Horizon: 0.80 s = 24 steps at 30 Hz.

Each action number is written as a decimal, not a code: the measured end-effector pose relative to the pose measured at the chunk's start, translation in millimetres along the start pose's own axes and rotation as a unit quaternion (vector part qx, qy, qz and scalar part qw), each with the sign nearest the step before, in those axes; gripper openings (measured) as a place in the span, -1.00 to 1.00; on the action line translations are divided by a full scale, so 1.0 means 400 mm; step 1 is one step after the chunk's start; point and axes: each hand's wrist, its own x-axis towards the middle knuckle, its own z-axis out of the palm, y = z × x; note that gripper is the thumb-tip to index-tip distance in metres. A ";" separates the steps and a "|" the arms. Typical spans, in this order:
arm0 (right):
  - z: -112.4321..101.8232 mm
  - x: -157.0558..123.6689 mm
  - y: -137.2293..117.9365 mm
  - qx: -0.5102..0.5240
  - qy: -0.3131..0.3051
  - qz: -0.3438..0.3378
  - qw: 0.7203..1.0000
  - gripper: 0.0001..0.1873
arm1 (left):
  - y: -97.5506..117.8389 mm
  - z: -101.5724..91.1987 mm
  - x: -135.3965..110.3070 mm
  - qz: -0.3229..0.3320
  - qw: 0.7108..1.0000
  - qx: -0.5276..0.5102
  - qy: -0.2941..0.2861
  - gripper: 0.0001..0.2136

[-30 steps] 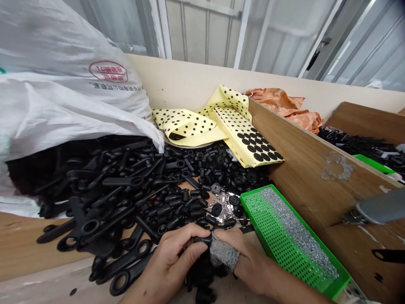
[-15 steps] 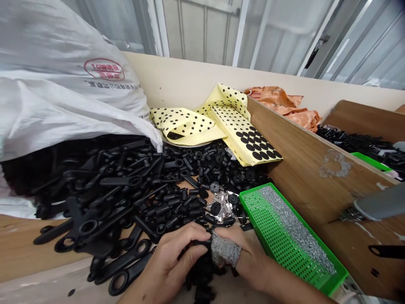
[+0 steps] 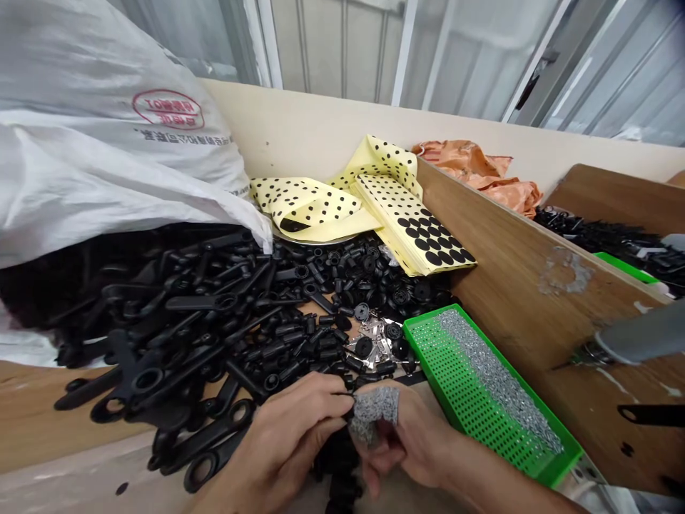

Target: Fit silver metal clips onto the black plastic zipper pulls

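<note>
Head view, wooden bench (image 3: 32, 385), metal wall (image 3: 342, 50), left hand (image 3: 283, 439), right hand (image 3: 409, 439), grips pinching black part (image 3: 347, 408)

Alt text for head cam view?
The left hand pinches a small black plastic part beside the grey mesh-wrapped right hand, above a heap of black plastic pulls. A green perforated tray of tiny metal pieces sits to the right.

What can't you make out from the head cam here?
Head view only:
- Small black plastic part between the left hand and right hand: mostly hidden by fingers and a grey knit finger sleeve.
- Grey tool handle at right: cut off by the frame edge, metal end blurred.
- Black parts beyond the brown wooden divider: too small, partly hidden by it.
- Red stamp on the white woven sack: too blurred to read.
</note>
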 end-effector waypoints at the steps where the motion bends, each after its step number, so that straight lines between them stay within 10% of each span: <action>1: 0.000 -0.008 -0.006 -0.062 -0.001 -0.042 0.997 -0.82 | 0.002 0.000 -0.001 -0.015 1.000 -0.006 0.003 -0.77; 4: -0.011 -0.037 -0.028 -0.334 0.021 -0.212 0.918 -0.85 | 0.004 0.005 -0.006 -0.091 0.995 -0.032 0.010 -0.84; 9: -0.026 -0.056 -0.046 -0.551 0.027 -0.261 0.792 -0.82 | -0.008 0.025 -0.018 -0.180 0.982 -0.045 0.016 -0.91; 16: -0.025 -0.035 -0.026 -0.434 0.037 -0.261 0.861 -0.85 | -0.009 0.051 -0.027 -0.085 0.993 0.002 0.076 -0.80; 24: -0.042 -0.023 -0.027 -0.429 0.017 -0.243 0.870 -0.86 | 0.002 0.030 -0.024 -0.174 0.981 0.028 0.080 -0.86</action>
